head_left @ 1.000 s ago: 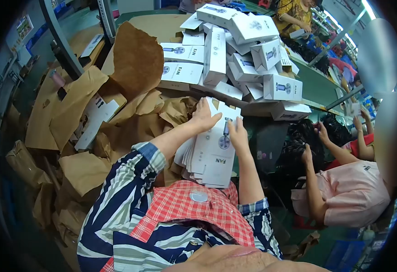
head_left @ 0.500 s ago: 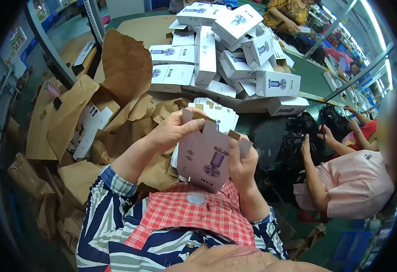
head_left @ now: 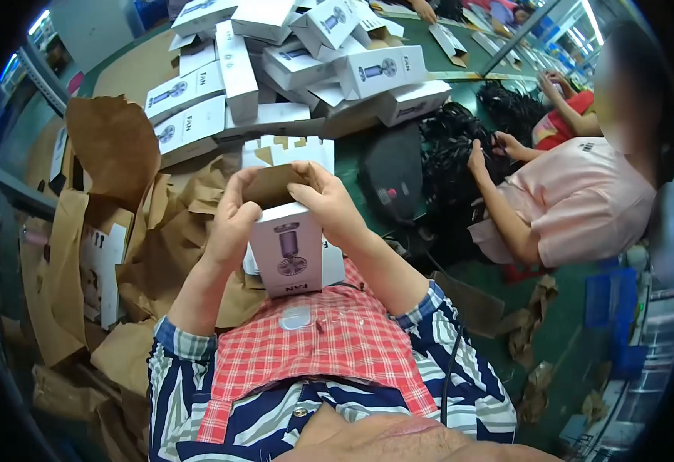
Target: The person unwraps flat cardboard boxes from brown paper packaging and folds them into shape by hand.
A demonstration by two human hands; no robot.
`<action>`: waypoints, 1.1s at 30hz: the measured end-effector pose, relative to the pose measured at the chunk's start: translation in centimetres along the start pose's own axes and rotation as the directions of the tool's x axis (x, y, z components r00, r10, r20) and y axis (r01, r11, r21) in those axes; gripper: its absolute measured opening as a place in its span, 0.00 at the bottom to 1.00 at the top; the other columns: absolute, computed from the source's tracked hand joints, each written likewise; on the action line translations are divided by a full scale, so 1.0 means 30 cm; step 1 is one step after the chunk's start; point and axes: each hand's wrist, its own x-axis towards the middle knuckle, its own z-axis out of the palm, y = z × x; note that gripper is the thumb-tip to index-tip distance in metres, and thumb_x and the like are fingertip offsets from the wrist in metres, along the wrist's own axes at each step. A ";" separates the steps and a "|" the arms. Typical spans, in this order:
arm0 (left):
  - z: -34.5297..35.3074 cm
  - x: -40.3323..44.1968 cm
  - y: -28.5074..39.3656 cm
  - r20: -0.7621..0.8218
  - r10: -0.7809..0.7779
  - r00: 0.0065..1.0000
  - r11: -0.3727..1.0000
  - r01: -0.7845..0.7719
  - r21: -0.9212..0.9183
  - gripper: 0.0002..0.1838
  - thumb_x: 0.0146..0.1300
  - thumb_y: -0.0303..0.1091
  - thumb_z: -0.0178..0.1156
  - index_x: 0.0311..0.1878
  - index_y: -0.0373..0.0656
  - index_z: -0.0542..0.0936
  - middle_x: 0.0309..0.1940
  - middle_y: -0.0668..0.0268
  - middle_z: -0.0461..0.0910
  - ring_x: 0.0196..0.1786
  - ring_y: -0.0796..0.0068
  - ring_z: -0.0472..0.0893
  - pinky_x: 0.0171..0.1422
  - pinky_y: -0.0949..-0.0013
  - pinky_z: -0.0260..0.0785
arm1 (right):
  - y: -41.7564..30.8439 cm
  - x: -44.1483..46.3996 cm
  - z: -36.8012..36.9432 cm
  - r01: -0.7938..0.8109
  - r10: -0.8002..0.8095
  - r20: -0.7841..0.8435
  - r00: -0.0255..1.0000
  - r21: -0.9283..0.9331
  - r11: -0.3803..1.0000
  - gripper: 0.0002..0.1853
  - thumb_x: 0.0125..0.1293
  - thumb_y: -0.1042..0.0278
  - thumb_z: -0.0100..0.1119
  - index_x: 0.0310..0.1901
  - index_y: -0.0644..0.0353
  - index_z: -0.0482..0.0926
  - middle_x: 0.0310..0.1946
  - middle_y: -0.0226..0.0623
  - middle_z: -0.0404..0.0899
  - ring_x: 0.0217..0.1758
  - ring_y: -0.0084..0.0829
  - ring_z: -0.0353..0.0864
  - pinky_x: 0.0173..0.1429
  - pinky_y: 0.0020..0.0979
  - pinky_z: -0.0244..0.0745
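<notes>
A white fan box, with a fan picture on its front, is opened out into box shape between my hands, its top end open and brown inside. My left hand grips the left upper edge, thumb at the front corner. On the right side, my right hand holds the box with its thumb at the open rim. Behind and below the box lies a stack of flat white cartons, partly hidden by the box and my hands.
Many made-up fan boxes are piled beyond my hands. Crumpled brown paper lies to the left. A black object stands on the right, near black strands handled by a seated person.
A flat carton was lifted from the stack and has been opened into a box. Both hands now hold its sides. The view has turned, so the pile appears farther left.
</notes>
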 end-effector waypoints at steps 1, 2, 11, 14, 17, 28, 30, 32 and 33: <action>-0.007 0.004 0.003 0.007 0.032 0.999 0.997 -0.032 0.068 0.31 0.46 0.18 0.40 0.59 0.33 0.62 0.58 0.56 0.62 0.61 0.69 0.63 0.65 0.71 0.53 | -0.007 -0.003 -0.002 -0.081 0.074 0.049 0.996 0.170 0.982 0.18 0.65 0.68 0.49 0.54 0.66 0.67 0.47 0.37 0.72 0.50 0.26 0.71 0.55 0.26 0.66; -0.010 0.002 0.004 0.008 0.025 1.000 0.997 -0.026 0.068 0.31 0.46 0.18 0.40 0.59 0.33 0.62 0.58 0.56 0.62 0.61 0.69 0.63 0.65 0.71 0.53 | -0.041 -0.007 -0.019 -0.253 0.206 0.150 0.967 0.470 0.846 0.19 0.67 0.63 0.48 0.55 0.65 0.67 0.48 0.36 0.72 0.51 0.25 0.71 0.54 0.26 0.67; -0.063 0.047 -0.033 0.200 -0.246 0.948 0.863 0.308 -0.401 0.24 0.55 0.24 0.50 0.58 0.40 0.65 0.53 0.57 0.70 0.56 0.68 0.70 0.60 0.68 0.65 | 0.007 -0.015 -0.090 -0.217 0.206 0.171 0.964 0.047 0.975 0.24 0.62 0.69 0.50 0.60 0.65 0.65 0.47 0.35 0.74 0.49 0.23 0.72 0.54 0.24 0.66; -0.051 0.029 -0.034 0.131 -0.117 0.984 0.900 0.161 -0.404 0.10 0.51 0.18 0.45 0.34 0.38 0.75 0.54 0.53 0.71 0.52 0.68 0.74 0.57 0.69 0.67 | -0.062 -0.034 -0.081 0.034 0.043 0.360 0.932 -0.203 0.979 0.15 0.67 0.67 0.48 0.52 0.60 0.76 0.50 0.35 0.75 0.53 0.26 0.72 0.57 0.27 0.65; -0.045 0.026 -0.025 0.149 -0.077 0.986 0.924 0.127 -0.360 0.08 0.52 0.18 0.42 0.24 0.36 0.71 0.58 0.48 0.67 0.54 0.64 0.73 0.60 0.67 0.65 | -0.080 -0.019 -0.101 -0.034 0.119 0.428 0.896 -0.201 0.979 0.13 0.67 0.63 0.51 0.44 0.61 0.80 0.49 0.33 0.76 0.50 0.22 0.73 0.56 0.24 0.66; -0.065 0.031 -0.001 0.312 -0.200 0.929 0.979 0.178 0.097 0.13 0.57 0.29 0.45 0.37 0.40 0.80 0.37 0.70 0.75 0.43 0.81 0.71 0.54 0.75 0.61 | -0.192 0.067 -0.058 0.029 0.389 0.361 0.848 -0.764 0.645 0.24 0.55 0.65 0.64 0.52 0.65 0.69 0.35 0.41 0.80 0.38 0.28 0.78 0.44 0.31 0.72; -0.109 0.032 0.015 0.330 -0.256 0.909 0.966 0.235 0.103 0.12 0.62 0.33 0.47 0.40 0.41 0.79 0.45 0.67 0.75 0.50 0.79 0.70 0.56 0.73 0.59 | -0.164 0.054 -0.084 0.026 0.289 0.467 0.836 -0.560 0.828 0.32 0.53 0.64 0.66 0.57 0.66 0.65 0.48 0.46 0.75 0.51 0.28 0.73 0.55 0.30 0.67; -0.141 0.035 0.007 0.309 -0.157 0.938 0.987 0.135 0.092 0.14 0.66 0.40 0.48 0.43 0.41 0.78 0.54 0.63 0.72 0.55 0.75 0.69 0.58 0.71 0.59 | -0.135 0.026 -0.100 0.151 0.258 0.511 0.820 -0.628 0.763 0.39 0.50 0.64 0.69 0.63 0.63 0.60 0.57 0.48 0.67 0.62 0.30 0.64 0.65 0.30 0.58; -0.177 0.052 -0.018 0.250 -0.114 0.962 0.993 0.120 -0.009 0.18 0.67 0.45 0.48 0.46 0.41 0.77 0.60 0.59 0.67 0.60 0.72 0.66 0.60 0.68 0.60 | -0.135 0.013 -0.089 0.299 0.179 0.534 0.826 -0.685 0.665 0.39 0.49 0.63 0.70 0.62 0.60 0.62 0.56 0.46 0.68 0.61 0.32 0.66 0.64 0.31 0.60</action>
